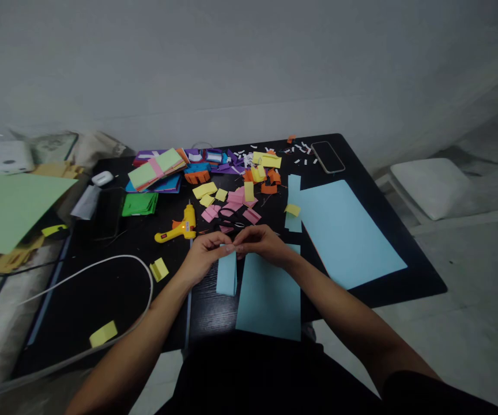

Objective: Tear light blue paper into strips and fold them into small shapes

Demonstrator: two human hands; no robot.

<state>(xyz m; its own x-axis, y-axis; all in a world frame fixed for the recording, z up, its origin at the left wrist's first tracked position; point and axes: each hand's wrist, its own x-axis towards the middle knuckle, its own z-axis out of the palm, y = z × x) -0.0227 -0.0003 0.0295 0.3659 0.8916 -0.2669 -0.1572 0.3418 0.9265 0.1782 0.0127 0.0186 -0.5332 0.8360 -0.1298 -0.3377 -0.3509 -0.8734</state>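
Observation:
Between my two hands hangs a folded strip of light blue paper (226,274), its top edge pinched at the fingertips. My left hand (208,253) is closed on the strip's upper end. My right hand (261,245) meets it there, thumb and fingers pinched at the same corner. Under my right wrist lies a blue paper sheet (270,294), near the table's front edge. Just beyond the hands are scissors (230,223), partly hidden, and pink paper pieces (236,202). To the left lies a yellow glue gun (182,226) with a lit orange light.
A larger blue sheet (350,230) and a narrow blue strip (293,196) lie right. A phone (327,157) is at the back right. Stacked coloured papers (158,168) and green paper (140,204) sit back left. A white cable (114,257) loops across the left side.

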